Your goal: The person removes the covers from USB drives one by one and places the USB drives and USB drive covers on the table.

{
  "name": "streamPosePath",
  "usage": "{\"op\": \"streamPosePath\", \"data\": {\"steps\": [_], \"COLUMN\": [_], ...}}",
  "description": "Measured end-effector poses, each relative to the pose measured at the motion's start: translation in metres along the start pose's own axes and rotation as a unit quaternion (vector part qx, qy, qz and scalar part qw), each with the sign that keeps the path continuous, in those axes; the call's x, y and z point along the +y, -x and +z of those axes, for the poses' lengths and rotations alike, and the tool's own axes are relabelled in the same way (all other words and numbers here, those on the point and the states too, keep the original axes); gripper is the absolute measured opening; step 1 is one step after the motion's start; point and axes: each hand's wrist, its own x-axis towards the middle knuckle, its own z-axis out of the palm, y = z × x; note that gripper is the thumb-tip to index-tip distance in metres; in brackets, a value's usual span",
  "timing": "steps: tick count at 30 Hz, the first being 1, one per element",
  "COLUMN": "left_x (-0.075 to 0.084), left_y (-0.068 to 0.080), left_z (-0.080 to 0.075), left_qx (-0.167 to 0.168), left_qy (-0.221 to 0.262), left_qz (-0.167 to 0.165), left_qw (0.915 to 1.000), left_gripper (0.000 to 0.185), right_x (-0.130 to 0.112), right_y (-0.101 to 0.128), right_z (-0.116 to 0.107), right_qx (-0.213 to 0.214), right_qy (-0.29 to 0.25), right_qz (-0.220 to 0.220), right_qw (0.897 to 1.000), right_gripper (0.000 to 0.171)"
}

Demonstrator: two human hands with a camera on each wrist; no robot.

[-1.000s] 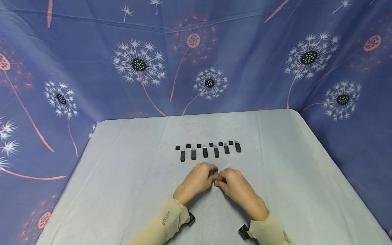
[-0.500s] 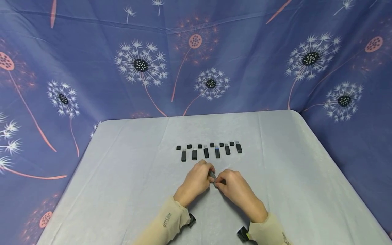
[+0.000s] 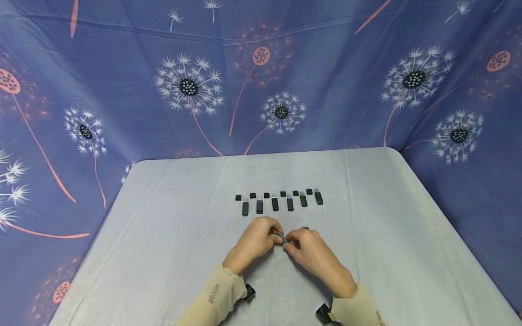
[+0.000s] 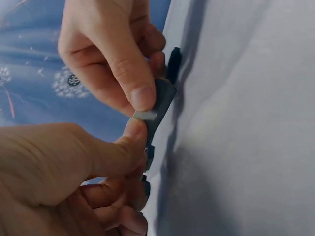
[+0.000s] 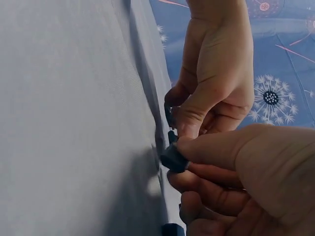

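Between the two hands, close over the table, is a dark grey USB flash drive (image 3: 281,236), slanted from upper left to lower right in the head view. My left hand (image 3: 254,240) pinches its far-left end with thumb and fingers. My right hand (image 3: 315,251) pinches the other end; in the left wrist view its thumb presses flat on the drive (image 4: 163,101). Fingers hide much of the drive. Just beyond the right knuckles, a small black piece (image 3: 305,228) shows partly on the table.
Farther back, several black USB drives (image 3: 259,206) lie in a row, metal plugs pointing away. Small black caps (image 3: 253,195) form a row behind them. The pale cloth-covered table (image 3: 171,226) ends at a blue dandelion-patterned curtain (image 3: 326,90).
The left hand has shifted left, and the held drive has turned from nearly upright to slanted. The small black piece beyond the right hand has come into view.
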Motion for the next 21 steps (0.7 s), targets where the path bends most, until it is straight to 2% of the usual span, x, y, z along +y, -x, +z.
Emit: {"op": "streamPosePath", "data": {"steps": [5, 12, 21], "left_x": [0.004, 0.012, 0.019], "left_y": [0.003, 0.006, 0.016], "left_z": [-0.008, -0.013, -0.013], "left_qx": [-0.003, 0.053, 0.114], "left_qy": [0.039, 0.092, 0.124], "left_qz": [-0.008, -0.004, -0.009], "left_qw": [0.9992, 0.9944, 0.9857], "left_gripper": [0.008, 0.019, 0.016], "right_x": [-0.001, -0.005, -0.008], "right_y": [-0.002, -0.006, -0.008], "right_z": [-0.003, -0.008, -0.011], "right_qx": [-0.001, -0.003, -0.001], "right_qy": [-0.014, -0.059, -0.09], "right_qz": [-0.024, -0.018, -0.014], "right_qw": [1.0, 0.998, 0.996], "right_gripper": [0.007, 0.011, 0.012]}}
